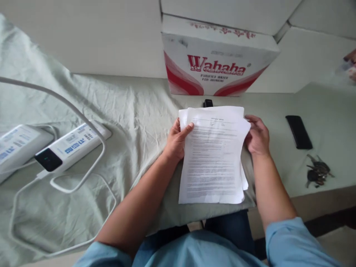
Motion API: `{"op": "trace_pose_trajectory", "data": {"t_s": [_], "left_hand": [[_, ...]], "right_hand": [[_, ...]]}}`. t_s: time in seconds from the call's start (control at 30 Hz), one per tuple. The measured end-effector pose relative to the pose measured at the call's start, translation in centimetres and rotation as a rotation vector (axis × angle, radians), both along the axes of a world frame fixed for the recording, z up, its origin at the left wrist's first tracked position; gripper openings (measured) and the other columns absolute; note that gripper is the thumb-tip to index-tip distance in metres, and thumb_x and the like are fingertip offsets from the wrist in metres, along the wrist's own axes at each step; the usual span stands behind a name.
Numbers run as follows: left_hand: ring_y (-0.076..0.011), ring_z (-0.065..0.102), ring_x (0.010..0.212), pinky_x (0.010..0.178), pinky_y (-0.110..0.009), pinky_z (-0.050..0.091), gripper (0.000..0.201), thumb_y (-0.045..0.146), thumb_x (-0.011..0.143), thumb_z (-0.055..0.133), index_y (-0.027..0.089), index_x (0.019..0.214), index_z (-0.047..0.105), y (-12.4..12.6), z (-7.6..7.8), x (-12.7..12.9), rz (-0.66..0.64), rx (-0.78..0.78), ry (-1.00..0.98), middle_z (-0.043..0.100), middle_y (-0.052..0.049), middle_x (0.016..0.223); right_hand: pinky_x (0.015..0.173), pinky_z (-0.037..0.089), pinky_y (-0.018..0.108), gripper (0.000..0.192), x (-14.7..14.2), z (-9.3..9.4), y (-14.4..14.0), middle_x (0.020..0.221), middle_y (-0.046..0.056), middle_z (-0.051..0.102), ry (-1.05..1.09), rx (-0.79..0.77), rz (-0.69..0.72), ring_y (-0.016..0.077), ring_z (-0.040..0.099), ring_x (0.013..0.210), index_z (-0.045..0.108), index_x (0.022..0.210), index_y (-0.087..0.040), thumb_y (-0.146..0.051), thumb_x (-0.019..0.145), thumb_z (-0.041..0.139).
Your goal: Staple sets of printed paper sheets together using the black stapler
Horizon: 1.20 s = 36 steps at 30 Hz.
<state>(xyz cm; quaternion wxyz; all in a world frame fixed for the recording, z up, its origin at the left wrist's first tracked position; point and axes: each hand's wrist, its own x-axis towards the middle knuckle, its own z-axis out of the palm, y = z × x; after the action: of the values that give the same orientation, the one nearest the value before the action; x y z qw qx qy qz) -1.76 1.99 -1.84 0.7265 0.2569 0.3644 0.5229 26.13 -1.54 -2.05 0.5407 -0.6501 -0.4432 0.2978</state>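
- Evidently, the stack of papers (213, 159) is between the two hands, over the near edge of the table (274, 111); the lower sheets are mostly covered, only their margins peeking out, and the small print is too fine to read.
- The left hand (177, 140) clamps the stack's left edge, thumb on top, the other fingers partly hidden by the sheets.
- The right hand (258, 135) is at the upper right corner; paper covers part of it, so I cannot tell whether its fingers pinch the sheets.
- A small black object (208, 103) is partly covered by the papers' top edge, before the red-and-white carton (219, 66).
- At left, a white device (73, 144) has a dark display, its reading unclear; a second white device (22, 144) is cut off by the frame.
- The black phone (299, 131) lies near the keys (318, 172), which blur together.
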Motion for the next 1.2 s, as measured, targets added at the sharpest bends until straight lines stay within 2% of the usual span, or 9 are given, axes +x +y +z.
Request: {"op": "trace_pose_trajectory", "data": {"t_s": [0.07, 0.17, 0.27, 0.43, 0.6, 0.77, 0.93, 1.07, 1.2], "left_hand": [[-0.0221, 0.075, 0.082, 0.075, -0.034, 0.059, 0.051, 0.041, 0.068, 0.094, 0.023, 0.101, 0.060, 0.0, -0.1, -0.1, -0.001, -0.029, 0.031, 0.075, 0.000, 0.086], [-0.0267, 0.077, 0.090, 0.078, -0.037, 0.061, 0.050, 0.041, 0.068, 0.094, 0.022, 0.100, 0.061, 0.0, -0.1, -0.2, -0.022, -0.067, 0.062, 0.076, -0.002, 0.086], [-0.0278, 0.078, 0.093, 0.080, -0.038, 0.062, 0.050, 0.041, 0.069, 0.094, 0.023, 0.103, 0.061, 0.0, -0.2, -0.3, -0.025, -0.066, 0.078, 0.078, -0.003, 0.091], [-0.0289, 0.078, 0.100, 0.085, -0.039, 0.063, 0.047, 0.042, 0.074, 0.093, 0.024, 0.106, 0.065, 0.2, -1.1, -0.4, -0.022, -0.049, 0.096, 0.078, -0.003, 0.095], [-0.0339, 0.073, 0.120, 0.097, -0.040, 0.061, 0.052, 0.043, 0.073, 0.094, 0.024, 0.115, 0.070, 0.8, -1.6, -0.6, -0.005, -0.063, 0.064, 0.079, -0.006, 0.110], [-0.0379, 0.064, 0.135, 0.105, -0.045, 0.058, 0.043, 0.053, 0.090, 0.075, 0.019, 0.117, 0.072, 0.7, -0.6, -0.4, -0.072, -0.100, -0.005, 0.077, -0.009, 0.117], [-0.0390, 0.064, 0.135, 0.104, -0.047, 0.059, 0.043, 0.055, 0.093, 0.071, 0.019, 0.116, 0.072, 0.4, -0.3, -0.4, -0.107, -0.113, -0.029, 0.077, -0.010, 0.120], [-0.0387, 0.067, 0.131, 0.101, -0.047, 0.061, 0.045, 0.057, 0.091, 0.073, 0.020, 0.116, 0.073, 0.4, -0.5, -0.5, -0.139, -0.097, 0.003, 0.079, -0.011, 0.117], [-0.0324, 0.075, 0.115, 0.093, -0.040, 0.063, 0.037, 0.054, 0.088, 0.077, 0.019, 0.102, 0.075, 0.4, -0.8, -0.5, -0.085, -0.078, 0.041, 0.081, -0.008, 0.105]], "right_hand": [[0.056, 0.044, 0.032, 0.050, -0.4, -0.3, 0.4, 0.070, -0.002, 0.060, 0.007, -0.002, -0.011, 0.0171, 0.054, 0.058, 0.067, 0.090, -0.029, -0.074, 0.070, 0.079], [0.051, 0.041, 0.031, 0.053, -0.5, -0.3, 0.5, 0.066, -0.002, 0.058, 0.098, -0.022, 0.011, 0.0159, 0.050, 0.053, 0.066, 0.085, -0.028, -0.080, 0.077, 0.070], [0.056, 0.047, 0.032, 0.067, -0.6, -0.1, 0.2, 0.081, 0.002, 0.066, 0.129, -0.019, 0.034, 0.0196, 0.063, 0.069, 0.068, 0.097, -0.028, -0.091, 0.075, 0.061], [0.071, 0.055, 0.034, 0.060, -0.9, 0.3, -0.1, 0.095, 0.002, 0.070, 0.020, -0.051, 0.092, 0.0219, 0.068, 0.090, 0.068, 0.105, -0.029, -0.066, 0.064, 0.092], [0.061, 0.048, 0.030, 0.034, -0.3, -0.6, 0.2, 0.079, -0.002, 0.067, -0.025, -0.043, 0.023, 0.0149, 0.059, 0.071, 0.068, 0.087, -0.030, -0.044, 0.072, 0.094], [0.049, 0.035, 0.030, 0.038, 0.2, -1.2, 0.5, 0.069, -0.004, 0.063, 0.068, 0.099, 0.097, 0.0091, 0.048, 0.052, 0.066, 0.079, -0.028, -0.049, 0.068, 0.096], [0.051, 0.032, 0.030, 0.034, -0.2, -0.5, 0.3, 0.068, -0.004, 0.062, 0.114, 0.020, 0.004, 0.0091, 0.044, 0.052, 0.066, 0.081, -0.028, -0.050, 0.071, 0.090], [0.051, 0.030, 0.032, 0.026, 0.0, -0.3, 0.0, 0.061, -0.005, 0.054, 0.134, 0.061, 0.014, 0.0101, 0.039, 0.050, 0.069, 0.080, -0.027, -0.047, 0.077, 0.086], [0.054, 0.035, 0.031, 0.030, 0.6, -0.5, 0.1, 0.065, -0.003, 0.056, 0.146, 0.062, 0.017, 0.0110, 0.042, 0.056, 0.070, 0.078, -0.025, -0.049, 0.076, 0.087]]}}
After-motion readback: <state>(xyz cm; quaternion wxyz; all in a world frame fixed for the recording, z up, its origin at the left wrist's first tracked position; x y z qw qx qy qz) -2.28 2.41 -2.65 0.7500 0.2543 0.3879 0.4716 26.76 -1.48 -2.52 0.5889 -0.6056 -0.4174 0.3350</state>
